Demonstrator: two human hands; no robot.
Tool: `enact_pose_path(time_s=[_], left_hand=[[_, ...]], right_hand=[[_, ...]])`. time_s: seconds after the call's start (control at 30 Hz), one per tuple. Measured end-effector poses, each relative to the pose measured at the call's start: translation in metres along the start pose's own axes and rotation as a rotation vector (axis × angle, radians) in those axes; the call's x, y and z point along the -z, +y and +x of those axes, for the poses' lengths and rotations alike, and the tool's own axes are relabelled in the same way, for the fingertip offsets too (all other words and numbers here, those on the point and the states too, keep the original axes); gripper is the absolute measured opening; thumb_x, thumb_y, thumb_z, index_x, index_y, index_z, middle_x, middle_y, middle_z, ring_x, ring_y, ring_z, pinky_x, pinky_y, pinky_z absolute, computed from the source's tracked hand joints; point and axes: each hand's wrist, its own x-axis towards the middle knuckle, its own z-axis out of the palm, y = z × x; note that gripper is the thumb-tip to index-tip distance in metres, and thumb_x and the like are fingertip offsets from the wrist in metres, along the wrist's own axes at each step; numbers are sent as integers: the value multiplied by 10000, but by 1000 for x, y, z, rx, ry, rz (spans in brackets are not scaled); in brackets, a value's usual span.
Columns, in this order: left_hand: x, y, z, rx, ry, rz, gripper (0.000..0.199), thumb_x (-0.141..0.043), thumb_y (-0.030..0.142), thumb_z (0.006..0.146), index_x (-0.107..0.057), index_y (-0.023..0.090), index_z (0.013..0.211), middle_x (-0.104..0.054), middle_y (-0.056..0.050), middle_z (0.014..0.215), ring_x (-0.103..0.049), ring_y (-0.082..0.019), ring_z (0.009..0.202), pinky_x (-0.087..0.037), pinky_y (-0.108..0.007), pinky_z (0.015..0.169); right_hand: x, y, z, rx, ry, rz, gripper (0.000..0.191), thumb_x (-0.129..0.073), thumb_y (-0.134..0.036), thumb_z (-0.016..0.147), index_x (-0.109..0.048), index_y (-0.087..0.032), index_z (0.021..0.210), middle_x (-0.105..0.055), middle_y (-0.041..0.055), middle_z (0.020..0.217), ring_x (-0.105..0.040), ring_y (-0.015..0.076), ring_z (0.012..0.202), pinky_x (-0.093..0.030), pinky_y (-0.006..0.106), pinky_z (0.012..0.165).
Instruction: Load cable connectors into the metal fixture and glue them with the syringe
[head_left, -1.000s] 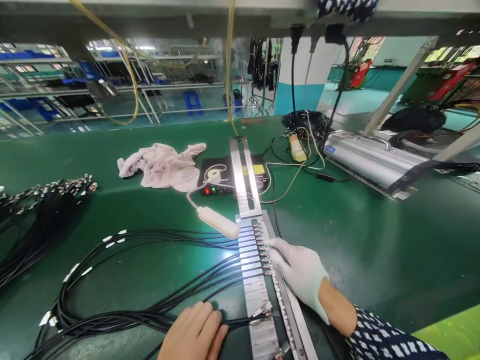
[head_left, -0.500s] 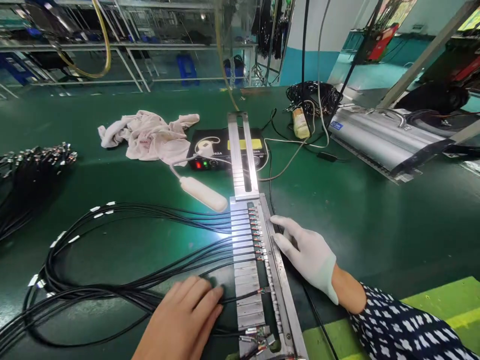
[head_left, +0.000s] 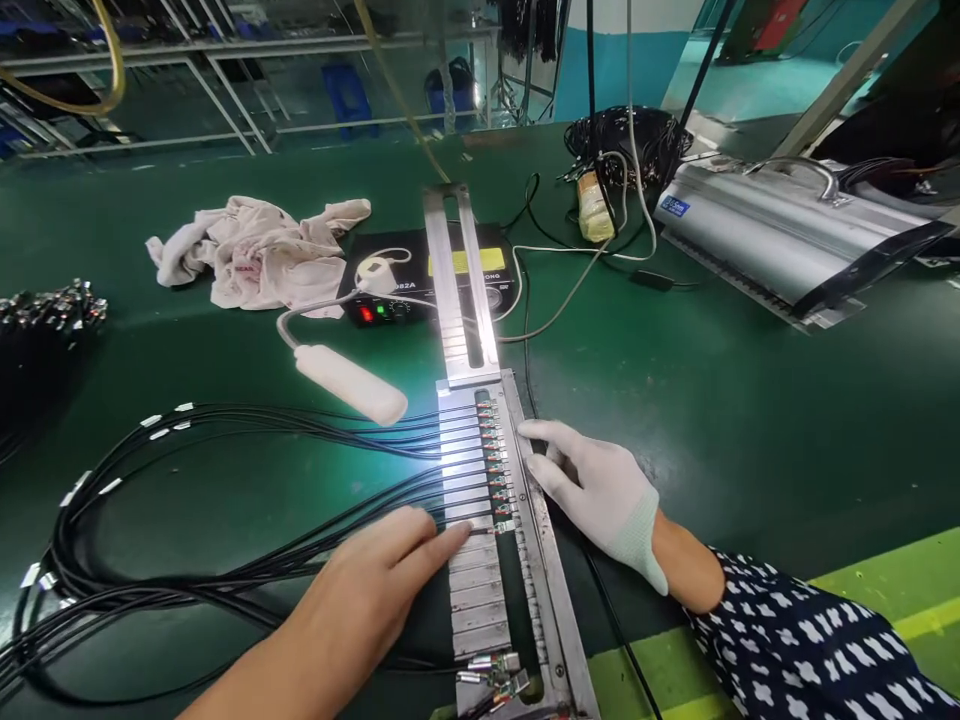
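Grip of the bare left hand is placed at the nearest of the lined-up black cables, its fingertips set over the grooved plate; whether that cable is pinched or merely pressed cannot be told. The gloved right hand is released, thumb and forefinger parted and rested at the outer edge of the metal rail. Connectors are aligned in a row between plate and rail. Clearance is provided by desk surface between right hand and silver housing; the desk's near edge is overhung by the right forearm.
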Motion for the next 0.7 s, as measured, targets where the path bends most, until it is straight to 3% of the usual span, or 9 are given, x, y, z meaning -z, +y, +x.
enact_pose_path(time_s=[0.27,0.5,0.7], left_hand=[[-2,2,8,-82,11,134,366,-307,173,978,-475,129,1300,-491,-61,923,-444,-135,799,-364,-258,710],[5,2,12,-161,-22,90,402,-269,123,977,-444,81,1337,-537,-85,1034,-445,-158,888,-345,-292,852],[-2,-2,2,-74,-76,-48,367,-343,118,973,-416,116,1333,-469,-76,1209,-407,-127,1115,-279,-223,1008]], right_hand=[[1,1,1,47,10,-22,301,-481,-387,920,-533,-400,1216,-585,-91,721,-538,66,642,-394,217,649],[1,0,1,68,22,-21,272,-495,-395,918,-520,-441,1184,-585,-121,729,-547,43,645,-392,189,644],[2,1,2,89,19,-12,286,-494,-367,919,-537,-400,1200,-583,-108,723,-544,32,635,-394,169,640]])
